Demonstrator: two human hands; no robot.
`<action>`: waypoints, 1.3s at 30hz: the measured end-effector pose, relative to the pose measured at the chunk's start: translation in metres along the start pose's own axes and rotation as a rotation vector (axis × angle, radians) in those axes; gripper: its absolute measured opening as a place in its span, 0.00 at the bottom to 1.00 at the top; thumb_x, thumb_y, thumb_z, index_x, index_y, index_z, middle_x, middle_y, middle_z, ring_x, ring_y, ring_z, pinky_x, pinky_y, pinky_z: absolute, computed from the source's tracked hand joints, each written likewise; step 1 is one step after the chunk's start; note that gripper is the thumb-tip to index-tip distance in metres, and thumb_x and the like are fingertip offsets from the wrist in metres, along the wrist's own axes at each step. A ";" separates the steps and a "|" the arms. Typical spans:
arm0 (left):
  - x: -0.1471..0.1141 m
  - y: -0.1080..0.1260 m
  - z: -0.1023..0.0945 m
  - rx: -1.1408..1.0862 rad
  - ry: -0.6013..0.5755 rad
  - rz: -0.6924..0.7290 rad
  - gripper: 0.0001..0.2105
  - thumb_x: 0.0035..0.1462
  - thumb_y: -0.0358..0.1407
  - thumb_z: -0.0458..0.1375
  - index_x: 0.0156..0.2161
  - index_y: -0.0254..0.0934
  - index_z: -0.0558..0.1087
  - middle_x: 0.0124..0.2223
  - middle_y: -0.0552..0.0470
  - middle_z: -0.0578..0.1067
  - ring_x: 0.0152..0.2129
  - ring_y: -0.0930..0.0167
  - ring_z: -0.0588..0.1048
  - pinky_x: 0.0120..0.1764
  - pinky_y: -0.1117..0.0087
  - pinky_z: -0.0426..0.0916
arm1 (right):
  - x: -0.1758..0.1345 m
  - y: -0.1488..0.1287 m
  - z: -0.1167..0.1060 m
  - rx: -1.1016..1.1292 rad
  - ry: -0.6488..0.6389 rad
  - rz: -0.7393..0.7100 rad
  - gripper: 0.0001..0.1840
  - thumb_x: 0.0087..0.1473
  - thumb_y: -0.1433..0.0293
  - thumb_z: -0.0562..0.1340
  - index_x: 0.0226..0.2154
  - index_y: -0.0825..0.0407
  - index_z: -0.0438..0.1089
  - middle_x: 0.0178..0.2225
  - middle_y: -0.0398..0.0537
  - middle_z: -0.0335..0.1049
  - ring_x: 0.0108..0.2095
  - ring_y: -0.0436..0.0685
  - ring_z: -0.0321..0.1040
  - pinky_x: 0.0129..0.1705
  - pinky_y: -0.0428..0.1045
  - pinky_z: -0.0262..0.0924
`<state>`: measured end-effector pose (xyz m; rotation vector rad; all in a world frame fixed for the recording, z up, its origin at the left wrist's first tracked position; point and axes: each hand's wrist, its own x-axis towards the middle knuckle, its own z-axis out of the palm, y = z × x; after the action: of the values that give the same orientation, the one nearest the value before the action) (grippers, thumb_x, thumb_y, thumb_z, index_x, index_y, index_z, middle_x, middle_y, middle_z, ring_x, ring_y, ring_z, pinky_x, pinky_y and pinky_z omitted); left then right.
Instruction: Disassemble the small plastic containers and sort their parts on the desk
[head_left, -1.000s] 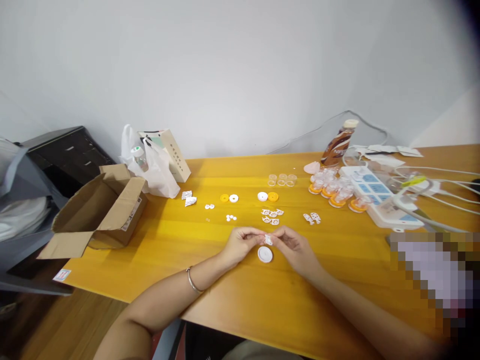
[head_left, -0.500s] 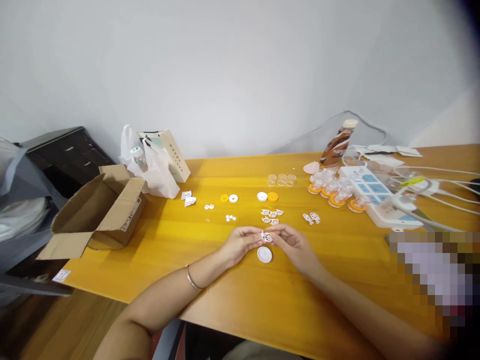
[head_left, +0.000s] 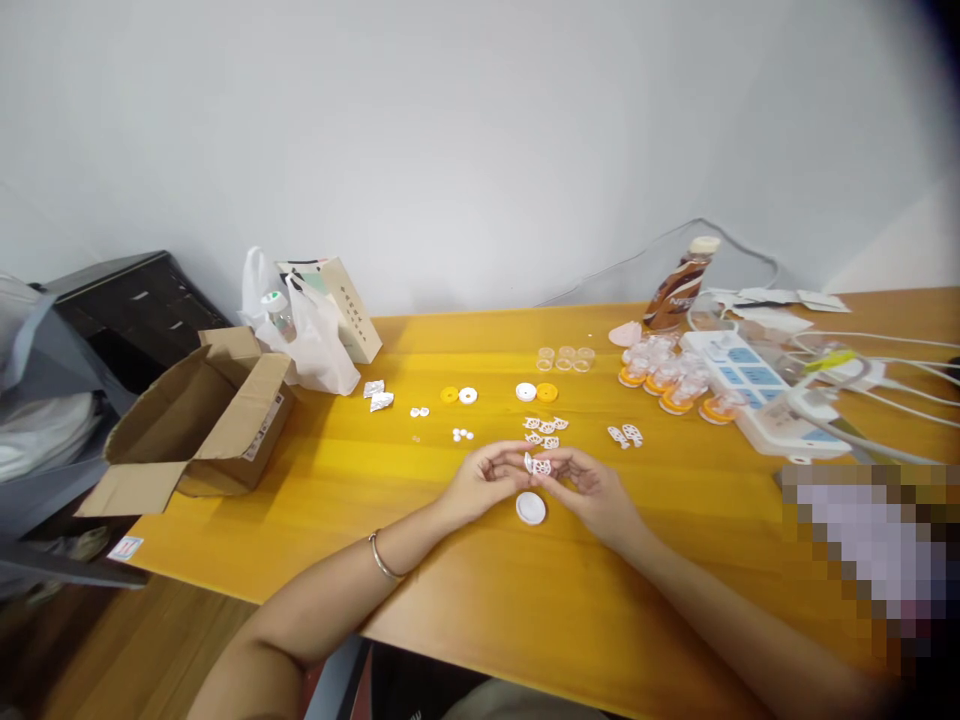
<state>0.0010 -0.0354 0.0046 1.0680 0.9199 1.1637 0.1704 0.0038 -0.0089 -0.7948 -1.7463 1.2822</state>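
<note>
Between my two hands is a small white openwork plastic piece [head_left: 541, 466], raised over the table. My right hand [head_left: 592, 495] pinches its right end between thumb and fingers. At its left end is a small upright white part [head_left: 529, 463], which my left hand [head_left: 481, 485] grips with its fingertips; whether the two parts are joined I cannot tell. A round whitish disc [head_left: 531, 508] lies flat just below my hands. Similar white openwork pieces [head_left: 545, 433] lie just beyond my fingers. Small white round parts [head_left: 463, 435] are to their left.
White and yellow discs [head_left: 536, 392] lie farther back, with clear rings [head_left: 565, 359] behind. To the right are orange-based clear assemblies [head_left: 679, 385], a bottle [head_left: 681, 285] and a power strip [head_left: 739, 375] with cables. An open cardboard box [head_left: 202, 430] and plastic bag [head_left: 319, 350] stand left.
My fingers have shifted slightly on the white openwork piece, and more of it shows between my hands. The parts on the table lie as before.
</note>
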 end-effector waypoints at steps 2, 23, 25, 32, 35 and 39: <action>-0.001 -0.001 0.000 0.067 -0.012 0.047 0.20 0.44 0.37 0.65 0.44 0.35 0.72 0.39 0.47 0.77 0.35 0.70 0.75 0.43 0.68 0.68 | 0.000 0.000 -0.001 -0.004 0.004 -0.002 0.14 0.47 0.59 0.63 0.34 0.50 0.69 0.32 0.47 0.72 0.33 0.55 0.68 0.39 0.52 0.65; 0.003 -0.001 -0.012 0.306 0.370 0.271 0.11 0.48 0.39 0.61 0.36 0.34 0.72 0.34 0.49 0.76 0.32 0.70 0.75 0.41 0.68 0.69 | 0.003 0.006 -0.012 -0.243 0.073 -0.042 0.12 0.48 0.59 0.62 0.33 0.49 0.69 0.26 0.44 0.70 0.27 0.54 0.67 0.33 0.50 0.65; 0.004 -0.001 -0.014 0.287 0.368 0.261 0.11 0.47 0.39 0.62 0.36 0.34 0.72 0.34 0.49 0.76 0.32 0.70 0.75 0.41 0.68 0.69 | 0.009 0.011 -0.019 -0.310 0.142 -0.079 0.12 0.49 0.59 0.61 0.34 0.49 0.69 0.27 0.44 0.70 0.28 0.54 0.67 0.33 0.51 0.64; 0.002 -0.005 -0.008 0.364 0.261 0.225 0.12 0.48 0.38 0.61 0.38 0.34 0.73 0.36 0.47 0.77 0.33 0.70 0.75 0.41 0.69 0.69 | 0.026 0.027 -0.026 -0.607 0.173 -0.230 0.11 0.51 0.62 0.60 0.36 0.47 0.73 0.32 0.49 0.68 0.36 0.60 0.65 0.41 0.56 0.59; 0.002 -0.007 -0.009 0.414 0.225 0.249 0.12 0.50 0.38 0.60 0.39 0.33 0.73 0.37 0.47 0.76 0.33 0.70 0.75 0.41 0.69 0.69 | 0.027 0.031 -0.024 -0.717 0.185 -0.195 0.12 0.51 0.61 0.60 0.37 0.46 0.74 0.33 0.50 0.66 0.36 0.61 0.64 0.40 0.57 0.58; 0.003 -0.009 -0.010 0.456 0.203 0.273 0.13 0.51 0.39 0.60 0.40 0.33 0.72 0.36 0.47 0.77 0.32 0.71 0.75 0.40 0.70 0.70 | 0.026 0.033 -0.023 -0.810 0.169 -0.142 0.12 0.51 0.61 0.60 0.38 0.44 0.74 0.34 0.50 0.66 0.37 0.60 0.63 0.40 0.56 0.57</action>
<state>-0.0060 -0.0310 -0.0063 1.4977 1.2665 1.3386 0.1790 0.0458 -0.0303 -1.1483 -2.1370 0.3606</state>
